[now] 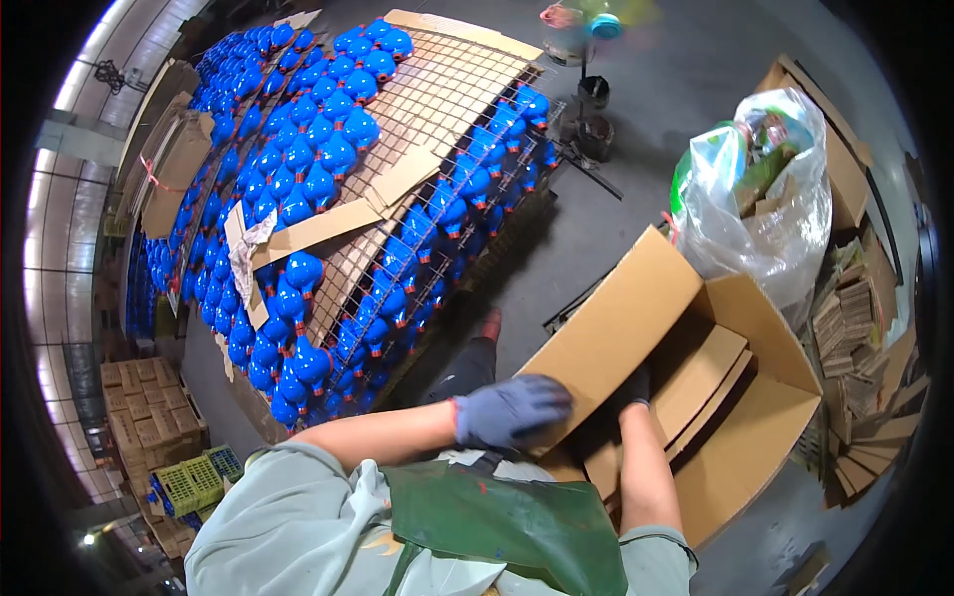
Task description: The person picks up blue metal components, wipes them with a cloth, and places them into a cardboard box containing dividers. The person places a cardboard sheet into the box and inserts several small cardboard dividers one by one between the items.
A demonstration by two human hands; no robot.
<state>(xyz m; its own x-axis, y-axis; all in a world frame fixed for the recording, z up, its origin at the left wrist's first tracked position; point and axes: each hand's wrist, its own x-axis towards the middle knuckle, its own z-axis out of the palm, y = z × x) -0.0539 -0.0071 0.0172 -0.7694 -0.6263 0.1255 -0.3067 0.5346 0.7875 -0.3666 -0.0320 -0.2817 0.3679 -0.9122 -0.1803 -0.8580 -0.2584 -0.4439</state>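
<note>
An open cardboard box [760, 427] stands in front of me on the right, its flaps raised. My left hand [512, 409], in a grey-blue glove, lies with extended fingers by the near left flap [626, 323]; the fingertips are slightly blurred. My right hand [638, 385], gloved too, reaches down inside the box beside upright cardboard pieces [701, 382]. The flap and the box's shadow hide its fingers, so I cannot see what they touch.
Glossy blue bulb-shaped pieces [338, 154] with red tips fill a wire-mesh rack [447, 79] at left, with cardboard strips [318, 230] across it. A clear plastic bag [765, 228] stands beyond the box. Stacked cardboard [845, 318] lies far right; cartons [149, 407] and a yellow crate [189, 485] stand lower left.
</note>
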